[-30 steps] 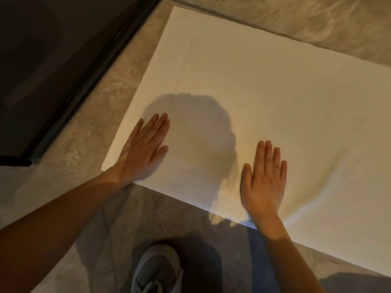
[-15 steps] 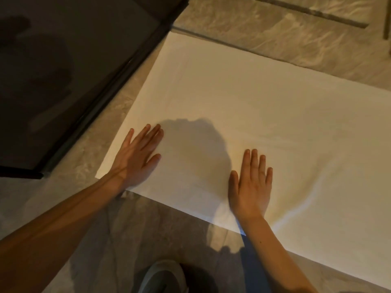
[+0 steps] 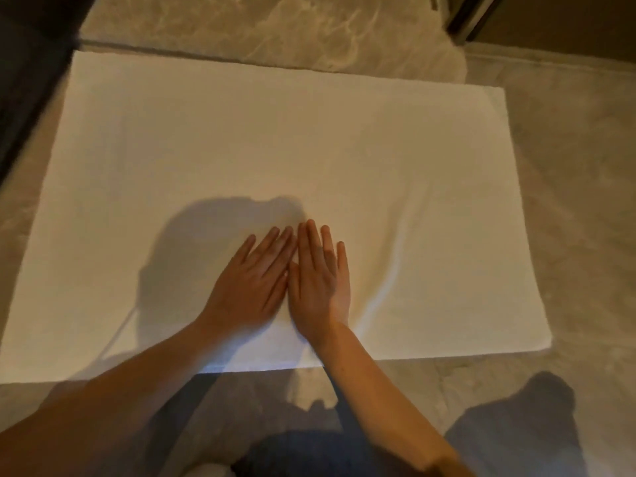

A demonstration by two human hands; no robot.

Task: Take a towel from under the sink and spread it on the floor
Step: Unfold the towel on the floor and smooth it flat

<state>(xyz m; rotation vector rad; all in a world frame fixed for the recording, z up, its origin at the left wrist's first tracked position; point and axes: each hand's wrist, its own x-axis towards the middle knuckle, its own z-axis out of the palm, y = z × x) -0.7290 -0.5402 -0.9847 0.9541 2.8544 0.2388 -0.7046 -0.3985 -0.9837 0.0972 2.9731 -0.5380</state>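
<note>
The towel lies on the floor; left hand and right hand, fingers straight, press it, probably to smooth the crease at their right.

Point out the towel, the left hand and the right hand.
towel (image 3: 309,139), head view, bare middle of the cloth.
left hand (image 3: 251,287), head view, back of the hand.
right hand (image 3: 318,289), head view, back of the hand.

Items counted: one white towel; one marbled floor; two hands — one left hand, one right hand; one raised ridge in the cloth; one dark panel, left edge; one dark frame, upper right.
</note>
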